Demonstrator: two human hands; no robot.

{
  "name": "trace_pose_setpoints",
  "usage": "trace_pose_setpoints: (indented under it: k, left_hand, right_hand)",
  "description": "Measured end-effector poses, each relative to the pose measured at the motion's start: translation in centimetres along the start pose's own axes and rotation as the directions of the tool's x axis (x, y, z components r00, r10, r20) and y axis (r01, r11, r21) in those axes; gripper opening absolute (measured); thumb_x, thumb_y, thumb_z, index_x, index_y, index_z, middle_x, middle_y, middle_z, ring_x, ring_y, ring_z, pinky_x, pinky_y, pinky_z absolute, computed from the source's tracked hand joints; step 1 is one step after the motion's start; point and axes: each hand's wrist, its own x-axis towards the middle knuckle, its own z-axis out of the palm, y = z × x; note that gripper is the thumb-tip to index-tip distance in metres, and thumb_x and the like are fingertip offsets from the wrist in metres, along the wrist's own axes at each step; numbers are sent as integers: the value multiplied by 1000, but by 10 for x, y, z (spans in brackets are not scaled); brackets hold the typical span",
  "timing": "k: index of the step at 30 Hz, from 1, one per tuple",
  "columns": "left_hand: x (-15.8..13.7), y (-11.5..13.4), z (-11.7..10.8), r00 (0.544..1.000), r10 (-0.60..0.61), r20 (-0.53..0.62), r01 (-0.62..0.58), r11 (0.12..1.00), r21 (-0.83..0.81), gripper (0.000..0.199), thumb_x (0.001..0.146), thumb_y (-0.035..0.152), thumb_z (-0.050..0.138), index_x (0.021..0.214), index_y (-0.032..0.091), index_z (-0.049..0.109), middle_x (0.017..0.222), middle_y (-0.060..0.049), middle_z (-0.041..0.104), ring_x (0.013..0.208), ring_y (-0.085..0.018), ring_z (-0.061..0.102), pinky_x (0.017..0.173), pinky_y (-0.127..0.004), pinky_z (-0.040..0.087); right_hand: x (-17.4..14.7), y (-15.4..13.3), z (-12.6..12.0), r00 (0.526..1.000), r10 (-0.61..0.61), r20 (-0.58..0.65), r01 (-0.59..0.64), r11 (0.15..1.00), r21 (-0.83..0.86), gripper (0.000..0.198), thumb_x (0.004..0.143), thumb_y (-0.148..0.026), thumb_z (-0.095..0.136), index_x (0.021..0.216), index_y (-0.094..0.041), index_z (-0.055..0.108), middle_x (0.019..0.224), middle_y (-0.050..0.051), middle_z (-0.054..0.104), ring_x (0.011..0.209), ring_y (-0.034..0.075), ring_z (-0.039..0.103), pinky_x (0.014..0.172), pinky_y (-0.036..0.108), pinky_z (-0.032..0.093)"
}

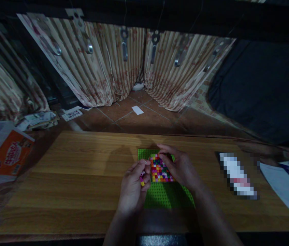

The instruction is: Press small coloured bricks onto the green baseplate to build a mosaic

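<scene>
A green studded baseplate [159,196] lies on the wooden table, and a block of multicoloured toy bricks [161,172] covers part of its upper area. My left hand [135,184] is curled at the left edge of these bricks. Purple and yellow toy bricks [142,179] show between its fingers. My right hand [181,167] reaches over from the right, thumb and fingertips drawn together at the far edge of the brick block. Whatever is between those fingertips is too small to make out. Its palm hides some of the baseplate's right side.
The wooden tabletop [83,177] stretches out to both sides. A pixelated object [237,176] lies to the right, with white paper [285,186] beyond it. On the left stands a clear plastic box with an orange label [8,153]. Curtains [124,68] hang behind, above a tiled floor.
</scene>
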Motion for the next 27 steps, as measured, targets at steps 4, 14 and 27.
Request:
trace_pose_setpoints:
  k: [4, 14, 27]
  left_hand:
    - [0, 0, 1, 1000, 0, -3, 0, 1000, -8, 31, 63, 32, 80, 78, 9, 64, 63, 3, 48, 44, -1, 32, 36, -13, 16]
    - [0, 0, -1, 1000, 4, 4, -4, 1000, -2, 32, 62, 34, 80, 77, 10, 64, 63, 3, 48, 44, -1, 32, 37, -15, 13]
    - [0, -2, -1, 1000, 15, 4, -15, 1000, 4, 33, 62, 36, 79, 77, 10, 64, 63, 3, 48, 44, -1, 32, 37, -15, 13]
  right_hand:
    - [1, 2, 4, 998, 0, -69, 2, 1000, 29, 29, 88, -27, 55, 113, -24, 68, 116, 5, 70, 109, 21, 64, 94, 36, 51]
    - [2, 11, 13, 988, 102, -119, -81, 982, 172, 26, 81, -31, 64, 105, -23, 72, 105, 5, 74, 95, 21, 70, 87, 37, 55]
    - [0, 3, 14, 987, 74, -142, -55, 990, 129, 21, 83, -31, 61, 98, -24, 74, 105, 5, 74, 100, 23, 68, 90, 39, 53]
